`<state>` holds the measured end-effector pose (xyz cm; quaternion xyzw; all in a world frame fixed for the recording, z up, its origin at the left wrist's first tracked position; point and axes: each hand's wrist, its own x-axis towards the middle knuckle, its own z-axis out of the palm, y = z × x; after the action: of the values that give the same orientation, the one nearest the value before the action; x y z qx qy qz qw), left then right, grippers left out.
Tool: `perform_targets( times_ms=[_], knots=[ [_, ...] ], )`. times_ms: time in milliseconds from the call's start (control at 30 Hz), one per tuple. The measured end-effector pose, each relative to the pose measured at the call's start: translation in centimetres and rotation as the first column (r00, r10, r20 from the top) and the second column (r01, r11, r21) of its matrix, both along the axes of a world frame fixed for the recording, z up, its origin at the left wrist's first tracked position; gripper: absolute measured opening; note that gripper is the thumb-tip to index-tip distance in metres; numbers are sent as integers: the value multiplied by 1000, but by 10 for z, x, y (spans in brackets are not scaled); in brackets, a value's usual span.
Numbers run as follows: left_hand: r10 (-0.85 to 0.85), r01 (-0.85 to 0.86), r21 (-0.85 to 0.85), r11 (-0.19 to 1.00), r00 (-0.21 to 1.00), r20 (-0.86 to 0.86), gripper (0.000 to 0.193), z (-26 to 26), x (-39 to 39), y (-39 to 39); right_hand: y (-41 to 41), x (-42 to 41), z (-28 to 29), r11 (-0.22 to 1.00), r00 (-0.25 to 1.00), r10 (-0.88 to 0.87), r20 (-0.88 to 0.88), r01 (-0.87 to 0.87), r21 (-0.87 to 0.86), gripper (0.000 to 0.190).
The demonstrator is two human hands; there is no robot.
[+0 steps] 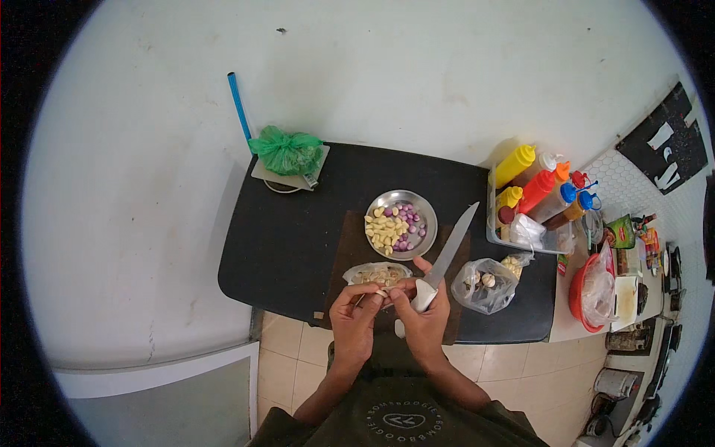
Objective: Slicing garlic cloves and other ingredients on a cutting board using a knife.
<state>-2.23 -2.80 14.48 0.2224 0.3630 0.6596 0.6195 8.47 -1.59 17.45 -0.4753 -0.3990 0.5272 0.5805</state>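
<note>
My left hand (354, 318) pinches a garlic clove (381, 293) between thumb and fingers. My right hand (425, 319) grips the white handle of a kitchen knife (451, 246), its blade pointing up and away to the right. The right thumb and index finger also reach the clove. Just beyond the hands sits a plastic bag of garlic skins (380, 274), partly hidden by the fingers. Farther back, a round steel plate (425, 246) bears peeled garlic cloves (385, 229) on its left and peeled shallots (412, 219) on its right.
A clear bag of garlic bulbs (475, 299) lies right of the knife. Behind it stands a clear plastic bin (505, 243) of squeeze bottles (515, 165). A green plastic bag (287, 153) rests at the black table's (279, 240) back left. A red basin (578, 296) stands on the right counter.
</note>
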Motion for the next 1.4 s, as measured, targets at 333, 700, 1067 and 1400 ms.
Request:
perform_targets(
  times_ms=[333, 700, 1067, 1400],
  knots=[
    [-29, 8, 62, 998, 936, 350, 22, -10, -10, 2, 16, 5, -50, 997, 984, -51, 172, 59, -41, 50],
    [-18, 2, 45, 999, 936, 351, 23, -20, -15, 9, 15, 13, -168, 989, 746, 143, 651, -82, -124, 53],
    [90, -117, 136, 984, 977, 193, 18, -9, -17, 21, 11, 33, -39, 947, 942, 295, 160, -266, -181, 47],
    [122, -156, 290, 944, 984, 132, 23, 6, -18, 22, -17, 68, 19, 825, 735, 560, 381, -455, -336, 71]
  ],
)
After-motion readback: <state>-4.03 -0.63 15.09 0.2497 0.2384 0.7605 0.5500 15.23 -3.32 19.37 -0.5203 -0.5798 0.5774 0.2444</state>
